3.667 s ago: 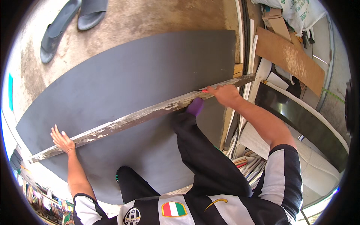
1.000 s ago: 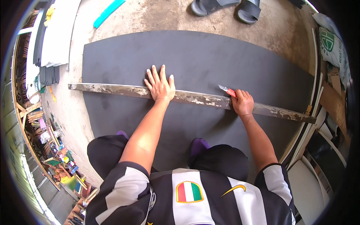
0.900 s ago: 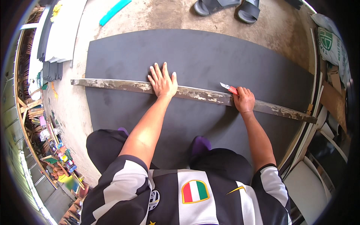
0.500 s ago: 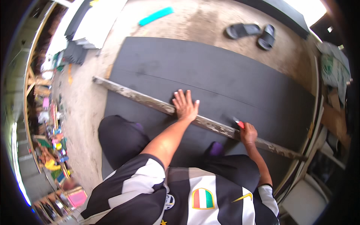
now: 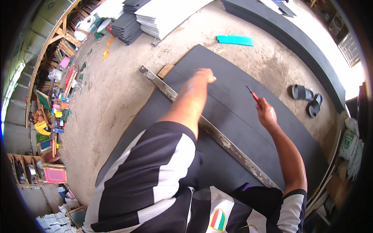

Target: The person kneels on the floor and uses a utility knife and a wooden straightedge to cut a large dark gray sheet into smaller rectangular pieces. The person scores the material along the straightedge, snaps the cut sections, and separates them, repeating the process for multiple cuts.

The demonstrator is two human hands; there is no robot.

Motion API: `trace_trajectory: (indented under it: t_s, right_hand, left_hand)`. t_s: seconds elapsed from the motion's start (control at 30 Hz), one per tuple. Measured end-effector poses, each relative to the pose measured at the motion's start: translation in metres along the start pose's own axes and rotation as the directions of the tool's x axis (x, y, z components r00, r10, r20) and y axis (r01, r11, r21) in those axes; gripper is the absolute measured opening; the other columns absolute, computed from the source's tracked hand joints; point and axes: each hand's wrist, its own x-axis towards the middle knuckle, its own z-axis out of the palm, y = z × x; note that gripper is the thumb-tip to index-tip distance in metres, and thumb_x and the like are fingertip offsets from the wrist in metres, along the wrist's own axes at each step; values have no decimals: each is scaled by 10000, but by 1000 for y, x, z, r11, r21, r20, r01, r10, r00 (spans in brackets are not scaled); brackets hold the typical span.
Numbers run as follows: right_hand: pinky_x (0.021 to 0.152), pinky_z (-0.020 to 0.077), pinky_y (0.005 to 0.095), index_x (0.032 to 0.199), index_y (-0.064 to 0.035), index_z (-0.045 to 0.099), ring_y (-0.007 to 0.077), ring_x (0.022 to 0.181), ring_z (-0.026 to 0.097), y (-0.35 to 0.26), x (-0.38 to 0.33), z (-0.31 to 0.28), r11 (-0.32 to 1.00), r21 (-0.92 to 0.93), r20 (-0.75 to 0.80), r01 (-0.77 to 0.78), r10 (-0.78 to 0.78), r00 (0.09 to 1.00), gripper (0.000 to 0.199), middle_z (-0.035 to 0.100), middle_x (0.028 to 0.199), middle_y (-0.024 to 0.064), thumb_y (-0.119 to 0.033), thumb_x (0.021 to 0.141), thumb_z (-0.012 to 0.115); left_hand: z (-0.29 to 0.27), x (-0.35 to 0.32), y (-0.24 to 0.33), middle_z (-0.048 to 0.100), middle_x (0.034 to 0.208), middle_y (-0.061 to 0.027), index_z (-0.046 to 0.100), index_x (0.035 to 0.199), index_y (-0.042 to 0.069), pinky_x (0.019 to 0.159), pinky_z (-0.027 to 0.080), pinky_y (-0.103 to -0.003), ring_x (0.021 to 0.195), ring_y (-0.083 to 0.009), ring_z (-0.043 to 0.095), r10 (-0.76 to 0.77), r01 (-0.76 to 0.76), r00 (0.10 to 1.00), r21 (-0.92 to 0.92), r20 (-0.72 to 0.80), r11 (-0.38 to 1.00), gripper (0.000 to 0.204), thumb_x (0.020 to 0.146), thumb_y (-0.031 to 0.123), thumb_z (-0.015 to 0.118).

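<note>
A large dark grey foam-like sheet [image 5: 248,81] lies on the floor before me, with a thin straight line running along it. My right hand [image 5: 266,112] is closed around a red box cutter [image 5: 255,96], whose blade points up and to the left, over the sheet's far part. Stretched forward, my left hand [image 5: 205,74] is over the sheet near the line's left portion; its fingers bend away, mostly hidden. A long, worn metal straightedge bar [image 5: 233,148] lies across the sheet, under my left forearm, with neither hand gripping it.
Black slippers [image 5: 307,99] and a teal strip [image 5: 235,40] lie on the concrete beyond the sheet. Stacked white sheets [image 5: 163,19] stand at the back left, a long dark stack [image 5: 295,42] at the back right. Another person [image 5: 42,126] sits among clutter far left.
My left hand has left the straightedge and reached forward over the sheet. My right hand has lifted the box cutter away from the bar, farther out. The view has turned leftward.
</note>
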Motion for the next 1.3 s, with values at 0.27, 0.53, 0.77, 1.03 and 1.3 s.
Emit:
trace_trajectory:
  t_s: [0.27,0.53,0.77,1.03,1.3]
  right_hand:
    - [825,547,543,1248,-86,569,467,996,701,-113,87,108,994,99,107,45,-55,993,255,740,1049,220,-204,1030,631]
    - [889,532,559,1297,-122,560,454,1090,682,-205,143,192,1000,25,273,7,-14,962,289,728,1161,204,-295,1066,557]
    - [884,560,555,1342,-162,550,428,1071,708,-251,177,226,991,-108,293,79,-44,955,292,721,1201,173,-301,1090,504]
    - [867,573,548,1351,-161,535,425,1052,719,-264,187,238,982,-123,297,143,-101,949,288,713,1234,164,-287,1095,491]
    - [865,579,552,1350,-160,531,434,1030,726,-268,187,241,982,-126,285,138,-98,953,284,712,1239,172,-281,1097,489]
  left_hand:
    - [80,50,-222,565,1517,-225,559,1460,13,1192,404,-485,1426,-367,519,-287,96,787,-353,-546,931,632,1030,472,619]
    - [95,51,-241,703,1299,-173,683,1346,122,1066,476,-533,1248,-372,637,-321,47,789,-470,-523,882,472,1049,474,576]
    - [83,35,-247,749,1110,-205,707,1140,64,926,526,-550,1081,-446,692,-336,-64,828,-671,-448,739,425,1095,431,499]
    - [75,18,-242,755,1037,-222,711,1082,61,859,547,-566,1010,-471,706,-357,-146,808,-747,-468,649,433,1097,436,494]
    - [72,7,-242,751,1002,-231,716,1057,52,829,544,-562,975,-473,710,-351,-169,797,-739,-492,652,433,1091,434,515]
